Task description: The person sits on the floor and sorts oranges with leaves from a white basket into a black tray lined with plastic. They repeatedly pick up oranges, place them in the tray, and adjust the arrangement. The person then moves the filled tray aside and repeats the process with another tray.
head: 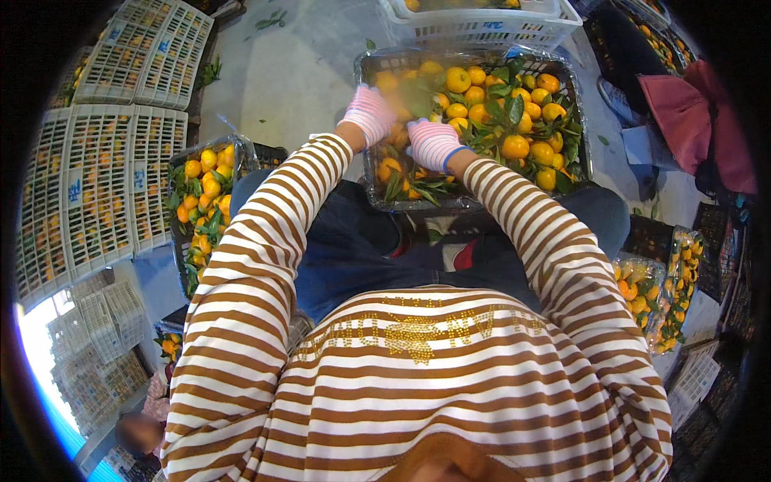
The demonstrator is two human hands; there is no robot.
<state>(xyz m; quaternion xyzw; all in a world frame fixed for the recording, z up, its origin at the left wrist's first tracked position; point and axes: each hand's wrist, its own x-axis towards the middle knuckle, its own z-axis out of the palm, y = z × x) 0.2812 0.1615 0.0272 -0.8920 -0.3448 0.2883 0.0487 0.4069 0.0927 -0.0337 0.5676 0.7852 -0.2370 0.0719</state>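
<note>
A black plastic crate (476, 205) lined with clear film stands in front of my knees, filled with orange mandarins (515, 146) and green leaves. Both hands wear pink-and-white striped gloves. My left hand (368, 114) is over the crate's left side, its fingers bent; a blurred patch hides its fingertips. My right hand (435, 144) lies over the fruit a little to the right, with curled fingers pointing left. Whether either hand holds a fruit or a leaf cannot be made out.
White plastic crates of fruit (129, 181) are stacked at the left. A smaller film-lined crate of mandarins (205, 193) stands by my left knee. A white crate (482, 30) is beyond the black one. More bagged mandarins (641, 295) lie at the right, near another person's shoe (617, 102).
</note>
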